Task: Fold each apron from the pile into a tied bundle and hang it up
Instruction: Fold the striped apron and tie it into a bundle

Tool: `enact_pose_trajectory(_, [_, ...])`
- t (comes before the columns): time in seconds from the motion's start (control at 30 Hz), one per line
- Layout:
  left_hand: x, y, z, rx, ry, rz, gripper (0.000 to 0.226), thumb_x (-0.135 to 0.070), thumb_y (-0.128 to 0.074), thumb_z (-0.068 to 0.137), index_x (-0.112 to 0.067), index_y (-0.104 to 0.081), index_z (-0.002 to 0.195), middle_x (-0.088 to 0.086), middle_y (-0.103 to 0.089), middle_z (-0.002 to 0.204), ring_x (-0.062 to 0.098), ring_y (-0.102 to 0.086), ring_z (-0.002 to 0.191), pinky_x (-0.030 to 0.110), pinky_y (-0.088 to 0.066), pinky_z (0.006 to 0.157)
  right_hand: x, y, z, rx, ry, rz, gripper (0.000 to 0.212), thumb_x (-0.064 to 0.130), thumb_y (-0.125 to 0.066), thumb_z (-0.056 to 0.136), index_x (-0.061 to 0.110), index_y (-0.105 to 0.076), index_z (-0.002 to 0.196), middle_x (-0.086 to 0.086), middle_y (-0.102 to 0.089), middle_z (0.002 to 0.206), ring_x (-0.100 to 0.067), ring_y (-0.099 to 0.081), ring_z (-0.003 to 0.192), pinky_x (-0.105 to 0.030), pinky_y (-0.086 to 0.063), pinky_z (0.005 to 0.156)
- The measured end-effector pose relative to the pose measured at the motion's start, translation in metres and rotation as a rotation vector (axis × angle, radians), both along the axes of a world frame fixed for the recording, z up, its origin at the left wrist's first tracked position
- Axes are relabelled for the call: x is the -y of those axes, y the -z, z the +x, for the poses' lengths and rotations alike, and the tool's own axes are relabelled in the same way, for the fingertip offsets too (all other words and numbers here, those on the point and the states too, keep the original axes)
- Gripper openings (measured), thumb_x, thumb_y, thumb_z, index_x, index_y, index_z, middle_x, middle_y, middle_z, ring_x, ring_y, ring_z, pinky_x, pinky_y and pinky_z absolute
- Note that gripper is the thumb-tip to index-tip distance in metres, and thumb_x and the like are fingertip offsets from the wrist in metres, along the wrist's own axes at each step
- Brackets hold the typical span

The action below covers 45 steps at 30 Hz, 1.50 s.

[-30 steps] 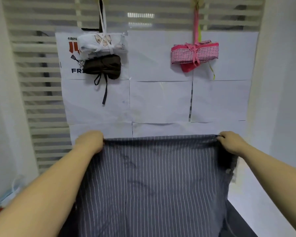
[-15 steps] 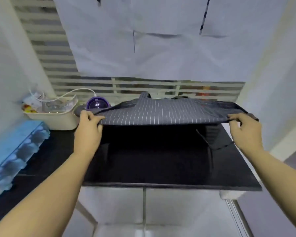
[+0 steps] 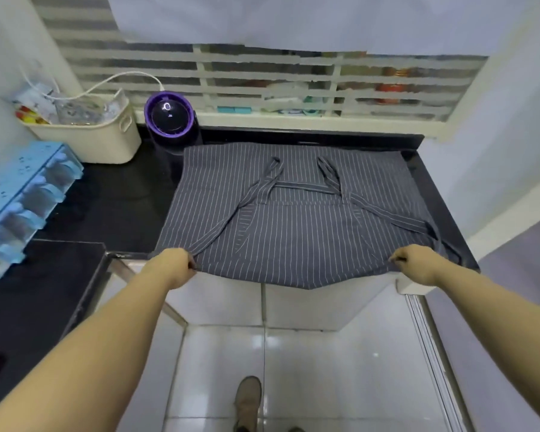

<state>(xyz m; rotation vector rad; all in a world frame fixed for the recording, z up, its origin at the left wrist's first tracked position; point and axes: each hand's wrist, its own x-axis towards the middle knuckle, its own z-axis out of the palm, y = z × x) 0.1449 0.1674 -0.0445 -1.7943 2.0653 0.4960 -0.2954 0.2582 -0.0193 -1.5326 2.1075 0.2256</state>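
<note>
A dark grey apron with thin white stripes [image 3: 296, 226] lies spread flat on the black counter [image 3: 113, 201], its straps crossing on top and its near edge hanging a little over the counter's front. My left hand [image 3: 176, 266] grips the near left corner of the apron. My right hand [image 3: 413, 265] grips the near right corner. Both hands sit at the counter's front edge.
A purple round device [image 3: 169, 116] stands just behind the apron's far left corner. A cream basket [image 3: 106, 138] with cables sits at the back left, a blue tray [image 3: 22, 198] at the left. White walls close in on the right; tiled floor and my shoe [image 3: 247, 400] below.
The apron went from held up in front of the wall to laid flat on the counter. My hands came down and toward me, and the view tilted downward.
</note>
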Motion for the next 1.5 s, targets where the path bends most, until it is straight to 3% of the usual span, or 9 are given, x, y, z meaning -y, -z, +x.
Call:
enact_pose_trajectory(0.23, [0.019, -0.023, -0.026, -0.134, -0.040, 0.035, 0.039, -0.011, -0.048, 0.093, -0.025, -0.058, 0.128, 0.004, -0.052, 0.134, 0.027, -0.054, 0.115, 0.041, -0.049, 0.094, 0.009, -0.034, 0.003, 0.215, 0.200, 0.220, 0.030, 0.002, -0.049, 0.089, 0.017, -0.056, 0.114, -0.015, -0.062, 0.110, -0.026, -0.071, 0.076, -0.042, -0.058, 0.080])
enact_pose_trajectory(0.4, [0.063, -0.026, -0.066, -0.239, 0.007, -0.002, 0.035, -0.018, -0.049, 0.095, -0.026, -0.057, 0.129, 0.001, -0.053, 0.135, 0.022, -0.053, 0.120, 0.041, -0.046, 0.099, 0.063, -0.046, 0.016, 0.145, 0.150, 0.197, 0.020, 0.014, -0.053, 0.095, 0.010, -0.059, 0.114, -0.017, -0.065, 0.099, -0.019, -0.063, 0.056, -0.027, -0.054, 0.060])
enact_pose_trajectory(0.47, [0.088, -0.024, -0.083, -0.260, 0.024, -0.048, 0.035, -0.020, -0.047, 0.096, -0.027, -0.056, 0.129, 0.000, -0.051, 0.135, 0.021, -0.051, 0.120, 0.040, -0.046, 0.097, 0.093, -0.039, 0.015, 0.143, 0.115, 0.046, 0.023, 0.017, -0.056, 0.094, 0.004, -0.062, 0.113, -0.017, -0.069, 0.092, -0.024, -0.065, 0.070, -0.029, -0.050, 0.070])
enact_pose_trajectory(0.63, [0.156, -0.002, -0.121, -0.372, -0.051, -0.076, 0.046, -0.034, -0.053, 0.096, -0.023, -0.043, 0.140, 0.005, -0.045, 0.137, 0.024, -0.050, 0.120, 0.044, -0.046, 0.099, 0.171, -0.005, 0.013, 0.172, 0.216, -0.124, 0.035, 0.022, -0.056, 0.094, 0.004, -0.057, 0.124, -0.015, -0.060, 0.124, -0.029, -0.057, 0.111, -0.031, -0.042, 0.090])
enact_pose_trajectory(0.83, [0.200, 0.024, -0.156, -0.313, -0.103, -0.038, 0.086, -0.065, -0.061, 0.079, -0.021, -0.030, 0.145, 0.006, -0.040, 0.142, 0.029, -0.038, 0.130, 0.047, -0.040, 0.103, 0.222, 0.040, 0.009, 0.057, 0.207, -0.103, 0.067, 0.053, -0.064, 0.083, 0.011, -0.046, 0.133, -0.014, -0.051, 0.128, -0.034, -0.047, 0.116, -0.044, -0.044, 0.096])
enact_pose_trajectory(1.03, [0.207, 0.030, -0.161, -0.251, -0.013, -0.040, 0.061, -0.057, -0.064, 0.082, -0.023, -0.045, 0.128, -0.001, -0.056, 0.125, 0.021, -0.050, 0.117, 0.038, -0.040, 0.094, 0.227, 0.041, 0.004, 0.012, 0.162, -0.006, 0.045, 0.054, -0.061, 0.085, 0.023, -0.057, 0.118, -0.003, -0.057, 0.114, -0.032, -0.035, 0.126, -0.050, -0.032, 0.101])
enact_pose_trajectory(1.17, [0.184, 0.033, -0.165, -0.242, 0.025, 0.014, 0.044, -0.054, -0.057, 0.088, -0.025, -0.054, 0.120, -0.002, -0.063, 0.113, 0.021, -0.053, 0.112, 0.037, -0.042, 0.090, 0.211, 0.043, -0.005, 0.075, 0.158, 0.030, 0.029, 0.047, -0.060, 0.088, 0.028, -0.060, 0.109, 0.003, -0.061, 0.101, -0.027, -0.048, 0.116, -0.048, -0.034, 0.099])
enact_pose_trajectory(1.37, [0.151, 0.021, -0.171, -0.688, -0.153, -0.087, 0.008, -0.026, -0.053, 0.096, -0.018, -0.054, 0.098, 0.000, -0.060, 0.080, 0.012, -0.058, 0.066, 0.030, -0.051, 0.059, 0.189, 0.028, -0.012, 0.356, 0.174, -0.148, 0.005, 0.027, -0.057, 0.093, 0.023, -0.054, 0.094, 0.003, -0.066, 0.087, -0.014, -0.063, 0.081, -0.035, -0.053, 0.075])
enact_pose_trajectory(1.5, [0.136, -0.006, -0.171, -0.798, -0.133, -0.127, 0.004, -0.024, -0.051, 0.098, -0.022, -0.053, 0.094, 0.006, -0.063, 0.069, 0.019, -0.058, 0.056, 0.033, -0.051, 0.053, 0.179, 0.004, -0.013, 0.369, 0.136, -0.231, 0.008, 0.027, -0.060, 0.092, 0.024, -0.053, 0.088, 0.004, -0.063, 0.081, -0.010, -0.061, 0.072, -0.023, -0.045, 0.059])
